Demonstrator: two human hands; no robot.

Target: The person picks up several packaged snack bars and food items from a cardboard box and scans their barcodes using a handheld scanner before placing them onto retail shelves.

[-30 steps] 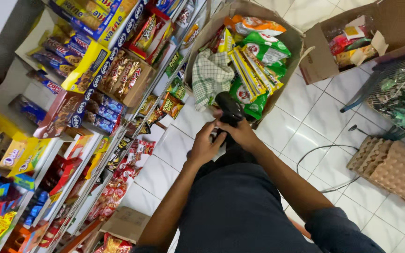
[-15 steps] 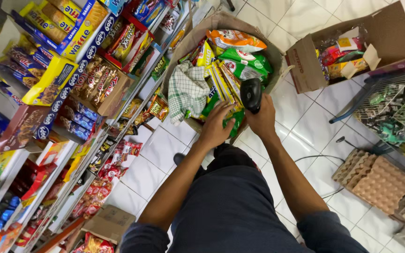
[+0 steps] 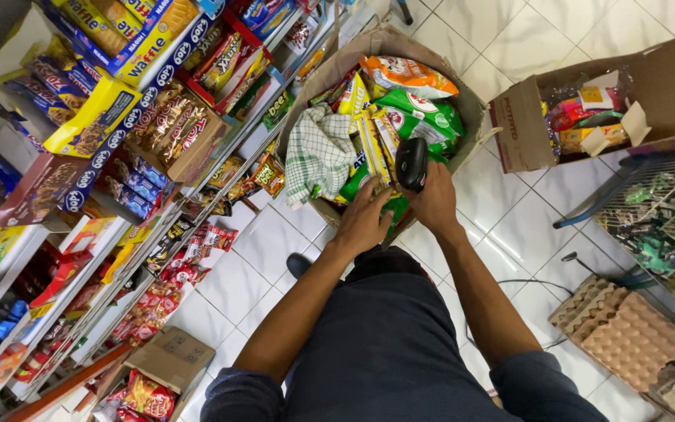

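Nearest us, our right hand (image 3: pixel 435 205) stays clamped on the black scanner (image 3: pixel 411 162), now lowered over the big carton (image 3: pixel 462 94), while our left hand (image 3: pixel 365 221), fingers spread, has reached the yellow snack packs (image 3: pixel 373 148) inside, checked cloth (image 3: pixel 318 152) beyond.

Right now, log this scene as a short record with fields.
Setting: shop aisle, white tiled floor
Right hand: holds a black handheld scanner
Left hand: reaches into the carton of snack packets
In carton: green packets, checked cloth
Left side: snack shelves
Right side: open cardboard box, egg trays
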